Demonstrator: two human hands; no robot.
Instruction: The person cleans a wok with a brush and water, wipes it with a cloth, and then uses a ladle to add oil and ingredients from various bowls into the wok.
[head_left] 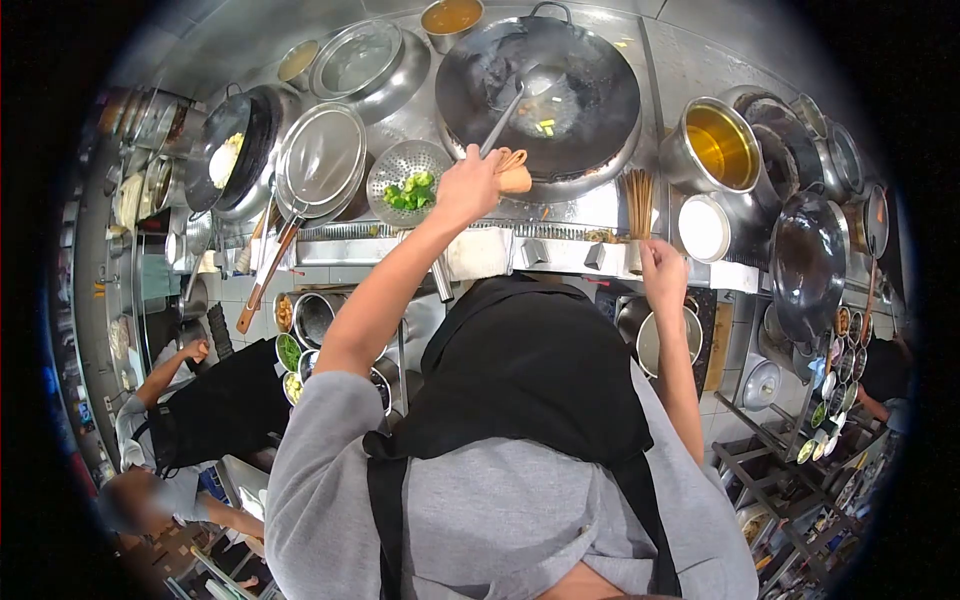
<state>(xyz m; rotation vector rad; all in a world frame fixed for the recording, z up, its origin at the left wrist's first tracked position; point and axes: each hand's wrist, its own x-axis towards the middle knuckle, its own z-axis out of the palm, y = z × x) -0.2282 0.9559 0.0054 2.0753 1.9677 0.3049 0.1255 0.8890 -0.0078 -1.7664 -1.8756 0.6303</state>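
My left hand (470, 188) is closed around the long handle of a metal ladle (502, 122), whose bowl rests in the large black wok (600, 110). A tan folded cloth (514, 178) lies against the wok's near rim, right beside that hand. A few yellow-green pieces (544, 127) sit in the wok near the ladle. My right hand (664, 272) pinches the lower end of a bamboo wok brush (638, 200), bristles pointing away from me, at the stove's front edge. Left of the wok, a perforated strainer (390, 160) holds broccoli (409, 191).
A pot of yellow oil (722, 145) and a white container (704, 228) stand to the right. Mesh strainers (322, 160) lie left, one wooden handle overhanging the edge. Another wok (808, 265) leans at right. A co-worker (170, 410) stands at left.
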